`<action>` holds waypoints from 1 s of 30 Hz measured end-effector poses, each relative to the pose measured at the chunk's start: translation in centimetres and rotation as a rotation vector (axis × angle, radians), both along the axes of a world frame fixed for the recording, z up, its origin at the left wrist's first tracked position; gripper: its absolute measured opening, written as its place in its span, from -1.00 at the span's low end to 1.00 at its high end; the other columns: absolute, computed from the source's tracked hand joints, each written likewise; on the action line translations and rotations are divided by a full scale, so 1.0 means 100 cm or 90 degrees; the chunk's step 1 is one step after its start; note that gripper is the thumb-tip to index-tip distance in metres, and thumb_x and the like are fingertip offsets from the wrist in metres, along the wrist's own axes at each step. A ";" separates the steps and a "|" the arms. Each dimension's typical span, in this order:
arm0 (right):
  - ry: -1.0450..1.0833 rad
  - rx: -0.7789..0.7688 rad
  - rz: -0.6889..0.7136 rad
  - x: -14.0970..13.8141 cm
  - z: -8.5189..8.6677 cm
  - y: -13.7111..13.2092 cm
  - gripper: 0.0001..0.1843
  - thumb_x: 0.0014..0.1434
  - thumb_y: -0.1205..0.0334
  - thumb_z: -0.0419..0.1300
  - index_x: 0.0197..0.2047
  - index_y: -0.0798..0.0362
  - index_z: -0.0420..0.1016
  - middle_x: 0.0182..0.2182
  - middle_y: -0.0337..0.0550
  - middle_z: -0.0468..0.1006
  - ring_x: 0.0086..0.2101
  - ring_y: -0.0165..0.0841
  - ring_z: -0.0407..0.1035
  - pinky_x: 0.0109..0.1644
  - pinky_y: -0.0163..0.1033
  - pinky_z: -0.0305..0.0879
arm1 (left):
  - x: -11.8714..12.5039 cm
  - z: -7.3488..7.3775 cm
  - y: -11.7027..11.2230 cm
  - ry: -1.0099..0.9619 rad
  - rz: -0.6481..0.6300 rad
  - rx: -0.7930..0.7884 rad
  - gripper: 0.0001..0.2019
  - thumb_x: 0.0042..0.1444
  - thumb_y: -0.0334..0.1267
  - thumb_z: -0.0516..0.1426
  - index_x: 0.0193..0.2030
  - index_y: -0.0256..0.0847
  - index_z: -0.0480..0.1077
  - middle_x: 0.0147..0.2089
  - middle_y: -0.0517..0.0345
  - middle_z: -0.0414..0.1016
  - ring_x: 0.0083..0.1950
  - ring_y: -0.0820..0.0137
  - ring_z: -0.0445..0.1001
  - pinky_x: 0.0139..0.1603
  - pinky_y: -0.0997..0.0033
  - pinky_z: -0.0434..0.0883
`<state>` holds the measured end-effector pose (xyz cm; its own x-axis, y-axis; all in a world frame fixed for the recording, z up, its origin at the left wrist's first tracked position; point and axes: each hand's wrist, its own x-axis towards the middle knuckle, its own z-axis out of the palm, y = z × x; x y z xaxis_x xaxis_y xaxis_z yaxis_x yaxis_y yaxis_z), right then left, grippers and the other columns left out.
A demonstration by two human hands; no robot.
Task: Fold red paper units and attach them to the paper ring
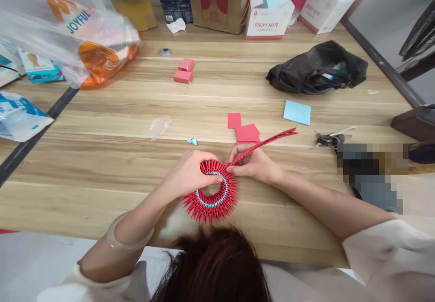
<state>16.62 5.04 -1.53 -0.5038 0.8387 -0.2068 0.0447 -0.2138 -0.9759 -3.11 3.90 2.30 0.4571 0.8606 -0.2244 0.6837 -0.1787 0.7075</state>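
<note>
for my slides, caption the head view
Left hand grips a red-and-blue folded-paper ring; right hand holds a red paper strip.

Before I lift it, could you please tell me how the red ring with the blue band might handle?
The red ring is probably light for its size, as it looks built from small folded pieces. Its thin, spiky tips would likely bend if squeezed. Its round outline suggests it might roll if stood on edge.

1 red-blue ring [211, 211] in L hand [190, 171]; 1 red strip [268, 142] in R hand [251, 164]. Beyond L hand: 2 pink blocks [183, 77], 1 gray disc [165, 52], 1 orange-print bag [102, 57]. Beyond R hand: 1 blue pad [297, 112], 1 blk bag [316, 69], 2 white boxes [268, 26]; just past it, red sheets [248, 133], no. unclear.
</note>
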 end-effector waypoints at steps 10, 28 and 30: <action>-0.052 0.040 -0.020 -0.004 -0.002 -0.011 -0.81 -0.08 0.30 0.31 -0.40 0.12 0.36 -0.47 -0.23 0.45 -0.46 -0.48 0.36 -0.36 -0.31 0.33 | 0.002 -0.002 0.000 -0.016 0.017 -0.022 -0.79 -0.11 -0.22 0.22 -0.32 -0.29 0.50 -0.47 0.19 0.49 -0.47 0.48 0.34 -0.44 0.51 0.21; 0.052 0.021 -0.078 -0.005 -0.006 -0.006 -0.77 -0.12 0.25 0.37 -0.37 0.13 0.47 -0.45 -0.20 0.53 -0.42 -0.44 0.45 -0.26 -0.26 0.45 | -0.005 -0.003 0.006 -0.076 -0.027 -0.107 -0.73 0.04 -0.14 0.16 -0.17 -0.27 0.43 -0.25 0.08 0.54 -0.27 0.36 0.47 -0.27 0.41 0.38; 0.055 0.024 -0.074 -0.005 -0.007 -0.006 -0.78 -0.11 0.24 0.37 -0.38 0.14 0.48 -0.45 -0.19 0.54 -0.42 -0.44 0.46 -0.25 -0.25 0.45 | -0.005 -0.004 0.006 -0.100 -0.028 -0.137 -0.74 0.06 -0.15 0.15 -0.20 -0.29 0.43 -0.27 0.07 0.55 -0.30 0.37 0.48 -0.30 0.43 0.39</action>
